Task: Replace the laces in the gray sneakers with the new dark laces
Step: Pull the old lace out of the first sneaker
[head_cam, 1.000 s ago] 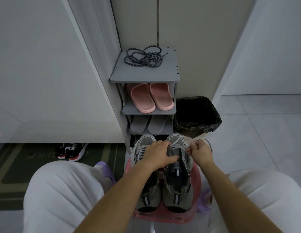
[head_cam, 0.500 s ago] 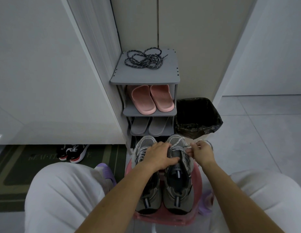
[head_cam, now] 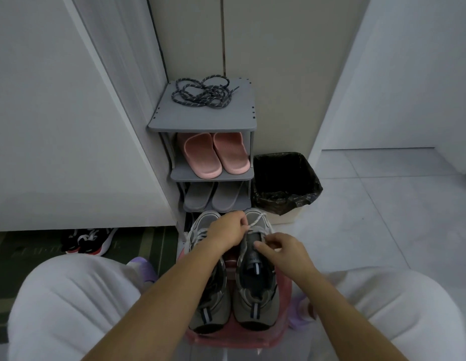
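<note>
Two gray sneakers stand side by side on a pink stool between my knees, toes pointing away. My left hand reaches across the left sneaker and pinches the pale old lace near the toe of the right sneaker. My right hand pinches the same lace over the right sneaker's tongue. The new dark speckled laces lie in a tangle on top of the gray shoe rack, out of both hands' reach.
The rack's lower shelves hold pink slippers and gray slippers. A bin with a black bag stands right of the rack. Black and red shoes lie on a dark mat at left. White walls close both sides.
My right hand moved from the right side of the right sneaker inward onto its tongue. My left hand shifted toward the toe and now pinches the lace.
</note>
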Demonstrator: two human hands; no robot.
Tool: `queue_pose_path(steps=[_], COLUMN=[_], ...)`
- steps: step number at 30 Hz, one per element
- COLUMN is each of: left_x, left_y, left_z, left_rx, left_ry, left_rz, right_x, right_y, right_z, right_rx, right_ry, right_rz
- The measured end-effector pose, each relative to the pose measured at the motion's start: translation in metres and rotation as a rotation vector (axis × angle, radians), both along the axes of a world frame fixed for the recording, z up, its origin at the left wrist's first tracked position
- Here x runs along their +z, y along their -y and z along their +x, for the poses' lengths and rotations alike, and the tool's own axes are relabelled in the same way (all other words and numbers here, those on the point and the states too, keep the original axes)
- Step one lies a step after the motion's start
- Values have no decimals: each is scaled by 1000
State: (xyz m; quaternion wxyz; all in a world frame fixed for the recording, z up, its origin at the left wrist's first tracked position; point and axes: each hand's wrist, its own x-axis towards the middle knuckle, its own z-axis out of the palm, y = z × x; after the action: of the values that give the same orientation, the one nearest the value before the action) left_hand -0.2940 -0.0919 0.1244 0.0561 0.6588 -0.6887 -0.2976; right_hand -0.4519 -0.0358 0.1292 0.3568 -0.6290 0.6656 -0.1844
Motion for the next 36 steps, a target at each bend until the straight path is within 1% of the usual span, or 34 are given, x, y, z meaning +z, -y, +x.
queue_pose_path(steps=[3, 5, 7, 10, 11, 13, 15, 16, 20, 24, 26, 31, 36], left_x=[3, 6, 8, 16, 22, 33, 41, 43, 38, 19, 15, 14, 14], left_y=[1, 3, 8, 20, 24, 32, 38, 39, 29, 12, 7, 5, 6], left_z=[-4, -4, 0, 8, 9, 13, 17, 20, 19, 12, 8, 5, 5], left_rx=[-39, -27, 55, 211, 254, 329, 356, 323, 67, -55, -84, -188, -268], left_ry=[67, 80, -5, -236, -288, -366, -399, -373, -130, -29, 43, 269, 418], left_rz=[-39, -68, -71, -85, -101, -161, -203, -198, -48, 10, -1, -112, -182], right_x=[2, 2, 1, 0, 0, -2, -4, -4, -5, -4, -4, -7, -10], right_y=[-1, -1, -2, -2, -2, -2, -1, -1, 0, 1, 1, 1, 3], right_z=[-1, 0, 1, 1, 1, 1, 1, 1, 1, 1, 0, -1, -2], right_rx=[17, 17, 6, -26, -36, -47, -44, -43, -53, -48, -45, -27, -19], right_ry=[6, 10, 33, 77, 89, 102, 104, 106, 101, 102, 111, 107, 112], right_rz=[14, 16, 10, 5, 12, 27, 27, 25, 34, 34, 34, 27, 24])
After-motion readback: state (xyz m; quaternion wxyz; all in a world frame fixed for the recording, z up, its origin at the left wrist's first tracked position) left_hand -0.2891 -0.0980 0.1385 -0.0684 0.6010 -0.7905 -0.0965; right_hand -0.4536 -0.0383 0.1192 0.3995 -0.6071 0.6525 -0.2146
